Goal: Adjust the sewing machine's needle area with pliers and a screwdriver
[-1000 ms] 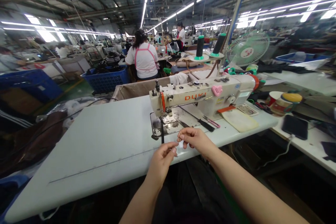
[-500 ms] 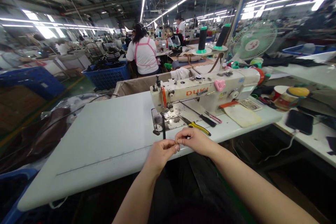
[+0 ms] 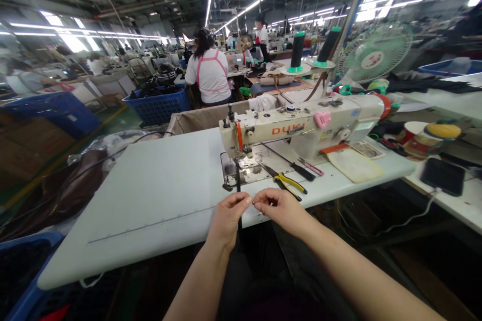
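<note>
My left hand (image 3: 227, 216) and my right hand (image 3: 279, 209) meet fingertip to fingertip over the front edge of the white sewing table (image 3: 161, 180). Both are closed in a pinch; a tiny thing between the fingertips is too small to name. A dark narrow strip (image 3: 238, 176) runs from under the needle area of the sewing machine (image 3: 286, 128) down behind my left fingers. Just beyond my right hand lie yellow-and-black pliers (image 3: 288, 181), a black-handled tool with a thin shaft (image 3: 303, 171) and a small pink-handled tool (image 3: 312, 166).
A ruler scale (image 3: 150, 224) marks the table's front left. A yellowish pad (image 3: 356, 164) lies by the machine's right end. Further right are a phone (image 3: 442, 176), cups and a fan (image 3: 374, 55). Thread cones (image 3: 297, 52) stand behind; a co-worker (image 3: 209, 72) sits ahead.
My fingertips have drawn slightly apart, still pinched. The whole view has shifted a little, so the table and machine appear further right. The tools lie as before.
</note>
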### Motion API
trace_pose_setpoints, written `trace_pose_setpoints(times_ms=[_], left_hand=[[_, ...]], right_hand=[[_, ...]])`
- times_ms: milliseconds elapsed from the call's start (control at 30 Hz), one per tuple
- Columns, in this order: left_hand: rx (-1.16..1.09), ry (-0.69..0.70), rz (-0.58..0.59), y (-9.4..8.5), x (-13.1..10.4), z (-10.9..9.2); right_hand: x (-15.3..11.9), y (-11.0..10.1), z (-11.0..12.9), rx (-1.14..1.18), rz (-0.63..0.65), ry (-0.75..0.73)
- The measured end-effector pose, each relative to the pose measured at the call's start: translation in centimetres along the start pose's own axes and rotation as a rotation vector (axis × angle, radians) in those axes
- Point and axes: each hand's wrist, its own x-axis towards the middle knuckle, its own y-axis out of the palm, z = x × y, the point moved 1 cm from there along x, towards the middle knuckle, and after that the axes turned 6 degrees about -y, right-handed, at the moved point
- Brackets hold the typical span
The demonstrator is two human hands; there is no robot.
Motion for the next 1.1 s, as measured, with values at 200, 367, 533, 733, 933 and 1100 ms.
trace_pose_setpoints(times_ms=[200,367,533,733,933,1100], left_hand=[[0.015,0.055,0.000,0.1,0.1,0.4],[0.077,0.101,0.011,0.2,0.0,0.5],[0.250,0.177,0.078,-0.1,0.0,-0.1],[0.397,0.198,0.097,-0.5,0.5,-0.8],[0.376,0.170,0.111,-0.4,0.8,-1.3],[0.415,0.179,0.142,-0.5,1.1,-1.4]], right_hand=[[0.0,0.2,0.6,-0.043,-0.052,0.011],[0.1,0.3,0.4,-0.081,-0.090,0.001],[0.1,0.1,-0.2,-0.069,-0.069,0.009],[0.3,0.0,-0.7,-0.040,-0.004,0.029],[0.5,-0.2,-0.7,0.049,0.023,0.082],[0.7,-0.2,-0.9,0.043,0.042,0.110]])
